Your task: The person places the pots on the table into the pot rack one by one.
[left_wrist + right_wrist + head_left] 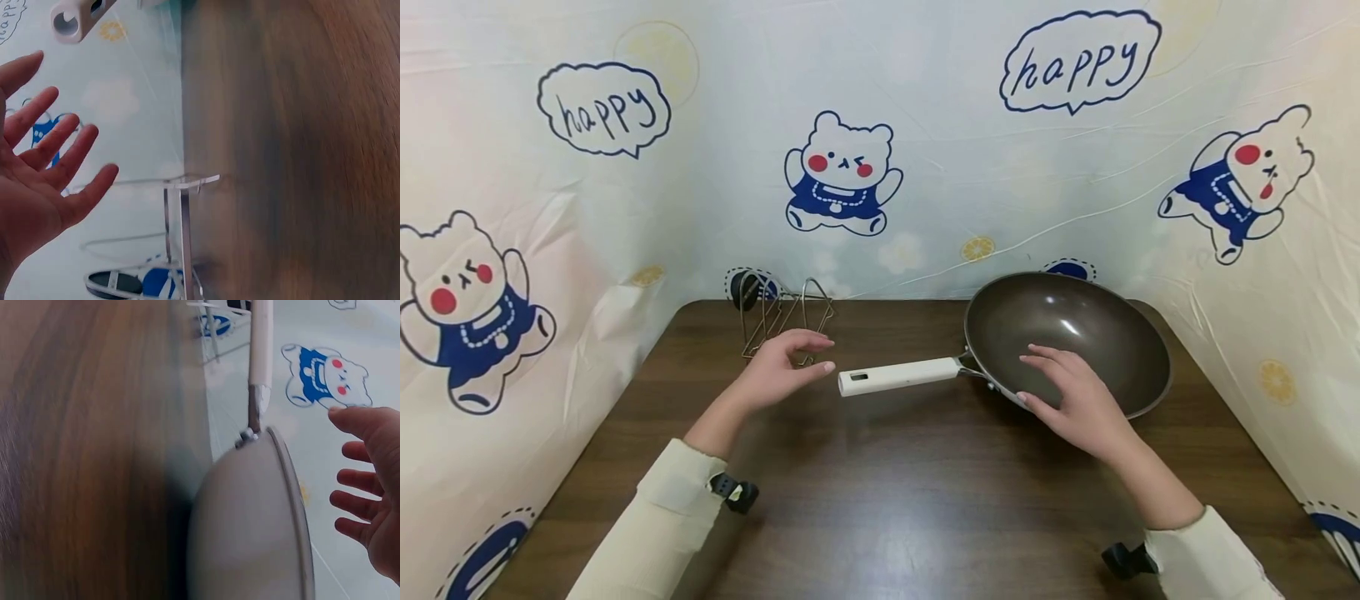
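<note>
A wok [1067, 325] with a dark brown inside sits at the back right of the wooden table. Its white handle [898, 377] points left, and the pale outer wall [244, 531] shows in the right wrist view. My right hand [1078, 404] is over the wok's near rim, fingers spread and holding nothing. Left of the handle's end, my left hand [782, 367] hovers with fingers apart and nothing in its grasp. Behind that hand stands a wire rack [782, 312], partly hidden by it; its thin bars [185, 244] appear low in the left wrist view.
A cloth printed with bears and the word happy [925, 108] hangs behind and beside the wooden table [880, 500]. The rack and the wok both stand near the table's back edge. Behind the rack's left end is a dark round shape [744, 290].
</note>
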Motion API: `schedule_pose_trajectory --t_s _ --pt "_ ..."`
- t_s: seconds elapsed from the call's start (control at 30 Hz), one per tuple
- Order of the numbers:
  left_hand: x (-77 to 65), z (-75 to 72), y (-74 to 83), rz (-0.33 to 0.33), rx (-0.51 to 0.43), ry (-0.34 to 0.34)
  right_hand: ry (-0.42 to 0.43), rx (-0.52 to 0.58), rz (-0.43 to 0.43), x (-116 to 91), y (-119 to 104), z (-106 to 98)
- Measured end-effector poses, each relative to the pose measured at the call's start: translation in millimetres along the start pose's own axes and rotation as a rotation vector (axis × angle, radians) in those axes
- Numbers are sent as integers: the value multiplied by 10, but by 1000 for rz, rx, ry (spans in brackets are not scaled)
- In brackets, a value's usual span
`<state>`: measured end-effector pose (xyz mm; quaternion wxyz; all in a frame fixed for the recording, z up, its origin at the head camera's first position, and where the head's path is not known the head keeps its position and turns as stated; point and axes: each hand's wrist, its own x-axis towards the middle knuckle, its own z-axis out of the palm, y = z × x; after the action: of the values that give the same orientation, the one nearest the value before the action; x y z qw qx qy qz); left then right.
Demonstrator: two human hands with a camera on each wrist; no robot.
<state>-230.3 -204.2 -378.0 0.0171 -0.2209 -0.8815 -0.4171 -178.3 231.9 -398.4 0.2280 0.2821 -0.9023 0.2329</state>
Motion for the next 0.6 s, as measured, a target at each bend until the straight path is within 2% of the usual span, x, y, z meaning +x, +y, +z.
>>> schedule_pose_trajectory --t_s 0.13,0.23,0.37,0.6 --pt "96 65 59 -58 -99 -66 34 37 0 25 -90 90" --pt "170 110 90 -79 -126 -121 68 66 -10 43 -153 156" --pt "278 164 123 -83 -121 -191 100 99 -23 59 -215 225" --pt "495 254 205 -97 -113 -341 96 122 -39 71 -333 352"
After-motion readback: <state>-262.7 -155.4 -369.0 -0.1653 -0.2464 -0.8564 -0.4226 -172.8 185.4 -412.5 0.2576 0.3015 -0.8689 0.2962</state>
